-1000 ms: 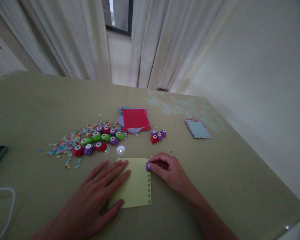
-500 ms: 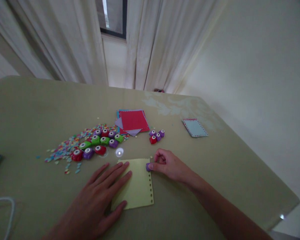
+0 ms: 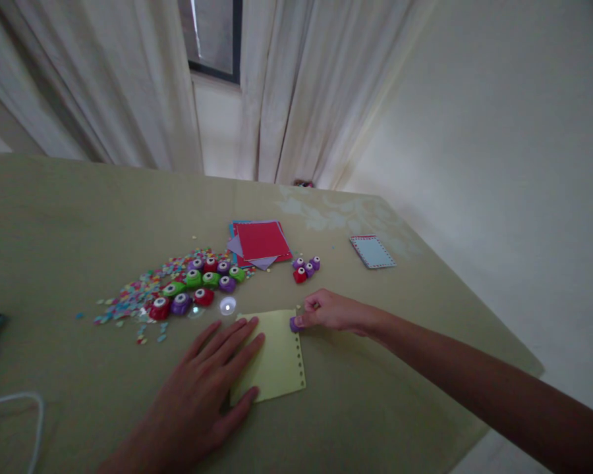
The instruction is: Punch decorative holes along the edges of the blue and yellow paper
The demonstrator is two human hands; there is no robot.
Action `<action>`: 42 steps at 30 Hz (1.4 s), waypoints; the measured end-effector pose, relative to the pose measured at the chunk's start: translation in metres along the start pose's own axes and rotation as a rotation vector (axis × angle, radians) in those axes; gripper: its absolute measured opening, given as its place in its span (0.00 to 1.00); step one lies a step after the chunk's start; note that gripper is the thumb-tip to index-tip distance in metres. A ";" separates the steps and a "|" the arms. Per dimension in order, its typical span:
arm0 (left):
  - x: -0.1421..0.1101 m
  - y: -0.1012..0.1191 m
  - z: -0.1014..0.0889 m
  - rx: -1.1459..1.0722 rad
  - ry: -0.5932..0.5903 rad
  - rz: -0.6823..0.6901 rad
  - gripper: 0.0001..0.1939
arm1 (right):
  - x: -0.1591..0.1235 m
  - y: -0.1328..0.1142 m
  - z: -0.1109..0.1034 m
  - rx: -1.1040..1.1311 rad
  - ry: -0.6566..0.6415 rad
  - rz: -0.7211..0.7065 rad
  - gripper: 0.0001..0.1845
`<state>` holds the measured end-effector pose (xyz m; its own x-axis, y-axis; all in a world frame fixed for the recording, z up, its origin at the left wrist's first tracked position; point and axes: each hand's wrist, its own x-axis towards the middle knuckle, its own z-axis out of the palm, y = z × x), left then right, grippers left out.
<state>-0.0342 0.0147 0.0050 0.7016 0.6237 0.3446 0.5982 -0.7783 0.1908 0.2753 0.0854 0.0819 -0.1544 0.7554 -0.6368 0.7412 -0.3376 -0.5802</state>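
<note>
A yellow sheet of paper lies on the table, with a row of punched holes down its right edge. My left hand rests flat on the sheet's left part, fingers spread. At the upper right corner my right hand pinches a small purple craft punch, which sits over the paper's edge. The thumb covers part of the punch. Beyond that hand stands a small group of purple and red punches. To the left, several red, green and purple punches are gathered.
Colourful paper bits are scattered behind the left punches. A stack of red, blue and lilac sheets lies farther back. Pale blue sheets with punched edges are at the right. A clear disc and a white cable lie nearer.
The camera view has shifted and turned slightly. My right forearm has swung outward to the right, while the hand still grips the purple punch at the corner. The left hand stays on the paper.
</note>
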 end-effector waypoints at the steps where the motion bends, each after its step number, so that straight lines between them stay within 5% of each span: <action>1: 0.000 0.000 0.000 -0.007 0.008 -0.002 0.38 | 0.000 0.000 -0.002 0.026 -0.028 0.010 0.36; 6: -0.002 -0.001 0.002 -0.012 0.021 -0.005 0.39 | 0.005 0.014 -0.011 0.093 -0.006 -0.061 0.35; 12: -0.010 -0.006 -0.007 -0.038 -0.020 -0.012 0.41 | 0.013 0.042 -0.004 0.123 0.440 -0.257 0.31; 15: -0.011 -0.012 -0.015 -0.047 -0.051 -0.039 0.44 | 0.010 0.054 0.010 0.138 0.566 -0.301 0.27; 18: -0.009 -0.023 -0.018 0.008 0.041 -0.135 0.41 | 0.008 0.062 0.021 0.156 0.634 -0.344 0.24; 23: -0.006 -0.048 -0.016 0.237 0.224 -0.398 0.27 | 0.007 0.064 0.027 0.073 0.623 -0.418 0.19; 28: -0.011 -0.054 -0.019 0.281 0.202 -0.444 0.23 | -0.002 0.063 0.031 0.001 0.591 -0.461 0.17; 35: -0.021 -0.050 -0.026 0.169 0.065 -0.422 0.33 | -0.013 0.060 0.039 0.165 0.537 -0.469 0.18; 42: -0.021 -0.038 -0.032 0.069 0.094 -0.507 0.28 | -0.028 0.044 0.052 0.209 0.440 -0.485 0.16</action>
<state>-0.0840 0.0292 0.0202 0.2810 0.9095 0.3063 0.8802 -0.3714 0.2954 0.2781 0.0202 0.0483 -0.1248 0.9914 -0.0404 0.5067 0.0287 -0.8616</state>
